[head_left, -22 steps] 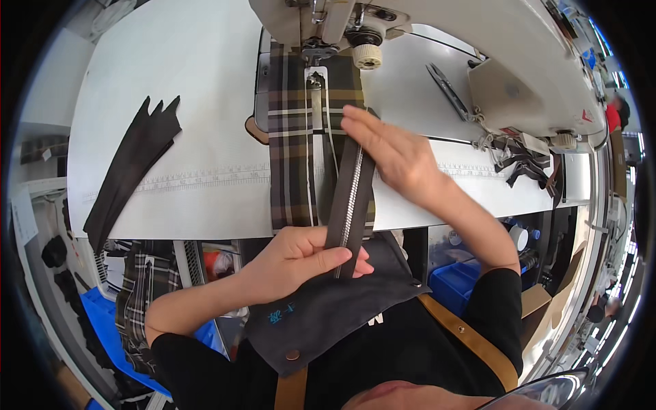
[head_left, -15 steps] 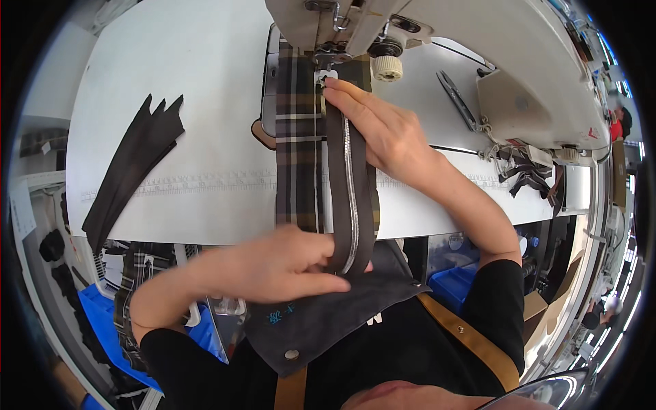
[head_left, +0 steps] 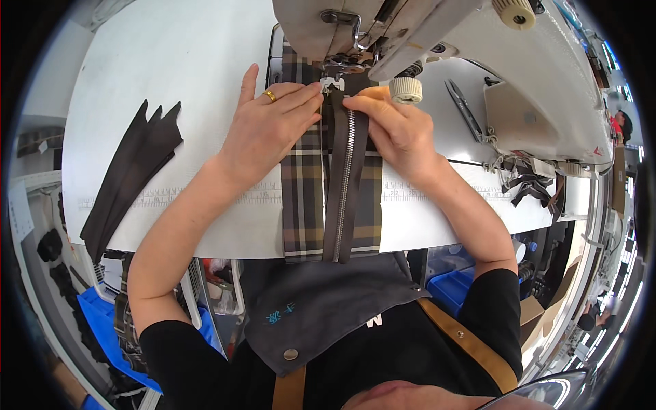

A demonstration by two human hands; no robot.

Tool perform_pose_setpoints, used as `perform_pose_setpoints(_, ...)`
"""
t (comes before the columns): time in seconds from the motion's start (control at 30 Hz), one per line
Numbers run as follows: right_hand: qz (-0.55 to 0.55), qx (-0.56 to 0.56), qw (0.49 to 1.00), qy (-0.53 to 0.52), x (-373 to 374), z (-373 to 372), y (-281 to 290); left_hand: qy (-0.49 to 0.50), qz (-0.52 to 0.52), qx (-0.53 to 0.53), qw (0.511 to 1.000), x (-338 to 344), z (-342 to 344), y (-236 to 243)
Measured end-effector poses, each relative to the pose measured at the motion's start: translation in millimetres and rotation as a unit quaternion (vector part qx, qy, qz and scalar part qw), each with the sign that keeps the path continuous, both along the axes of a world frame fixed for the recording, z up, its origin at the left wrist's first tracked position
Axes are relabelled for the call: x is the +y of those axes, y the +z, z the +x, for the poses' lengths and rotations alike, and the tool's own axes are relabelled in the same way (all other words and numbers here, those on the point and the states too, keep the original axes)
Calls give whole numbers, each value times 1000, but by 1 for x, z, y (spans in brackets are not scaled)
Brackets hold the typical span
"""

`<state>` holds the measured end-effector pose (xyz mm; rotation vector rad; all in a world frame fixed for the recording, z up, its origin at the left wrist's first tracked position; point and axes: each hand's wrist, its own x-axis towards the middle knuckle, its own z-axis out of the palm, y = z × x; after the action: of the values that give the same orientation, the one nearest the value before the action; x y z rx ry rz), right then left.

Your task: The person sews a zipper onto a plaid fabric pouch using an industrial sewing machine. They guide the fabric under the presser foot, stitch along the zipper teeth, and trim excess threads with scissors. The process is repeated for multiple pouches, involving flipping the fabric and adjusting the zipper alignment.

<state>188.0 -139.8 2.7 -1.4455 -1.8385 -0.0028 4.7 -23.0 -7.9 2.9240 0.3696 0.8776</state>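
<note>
A strip of brown, black and white plaid fabric [head_left: 301, 219] runs from under the sewing machine [head_left: 471, 61] to the table's front edge. On top of it lies a dark brown zipper [head_left: 339, 198] with silver metal teeth, stretched lengthwise. Its far end is at the machine's presser foot [head_left: 333, 83]. My left hand [head_left: 281, 123], with a gold ring, rests flat on the plaid fabric, fingers stretched toward the foot and thumb spread away. Just right of the foot, my right hand [head_left: 402, 126] pinches the zipper's right tape between thumb and index finger.
More dark brown strips [head_left: 133, 167] lie at the left of the white table [head_left: 184, 75]. Thread snips [head_left: 465, 109] and fabric scraps [head_left: 531, 188] lie right, beside the machine. A ruler scale [head_left: 171, 198] crosses the tabletop. Blue bins [head_left: 451, 283] stand below the front edge.
My left hand has left the zipper's near end and moved up beside the presser foot. The zipper now lies flat along the fabric. My right hand has shifted slightly right of the foot.
</note>
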Motion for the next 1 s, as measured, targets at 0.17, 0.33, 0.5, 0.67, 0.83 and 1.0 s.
perform_pose_setpoints(0.17,28,-1,1000,13,11,-6,5,-9,-13,-1,1000,2,-2,2)
perform_pose_setpoints(0.33,1,-38,999,24,11,-5,-6,6,-74,-13,997,2,-3,-2)
perform_pose_setpoints(0.5,2,-58,998,20,11,-5,-9,18,-105,-27,994,-1,-1,2)
perform_pose_setpoints(0.67,58,-85,995,9,14,-6,-8,6,-23,4,1000,1,-3,0)
perform_pose_setpoints(0.83,58,-140,988,-13,11,-6,-10,12,-20,2,1000,0,-3,-1)
perform_pose_setpoints(1.0,43,-156,987,-25,10,-6,-12,11,-29,-3,1000,-1,-2,-1)
